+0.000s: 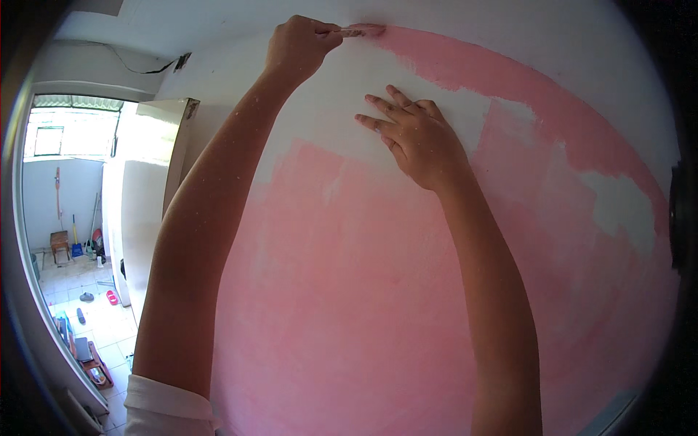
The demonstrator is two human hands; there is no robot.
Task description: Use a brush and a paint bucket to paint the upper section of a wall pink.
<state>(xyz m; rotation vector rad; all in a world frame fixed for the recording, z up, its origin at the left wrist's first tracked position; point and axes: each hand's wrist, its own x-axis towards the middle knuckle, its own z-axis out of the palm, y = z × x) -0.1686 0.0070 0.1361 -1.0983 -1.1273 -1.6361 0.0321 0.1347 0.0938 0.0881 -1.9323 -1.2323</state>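
High on the wall, my left hand (299, 49) is closed around a small paintbrush (353, 32). Its pink-coated tip touches the wall at the left end of a darker pink band that runs along the ceiling edge. My right hand (420, 138) is lower and to the right, its fingers spread against a white part of the wall, holding nothing. Below both hands, the wall (342, 291) is covered in lighter pink paint. White patches show between the light pink area and the darker band. Small paint specks dot my left forearm.
To the left, an open door (149, 145) stands beside a doorway into a bright tiled area. A wooden stool (59, 245), a blue dustpan (77, 249) and red slippers (112, 297) are out there. A dark cable (138, 71) hangs near the ceiling at upper left.
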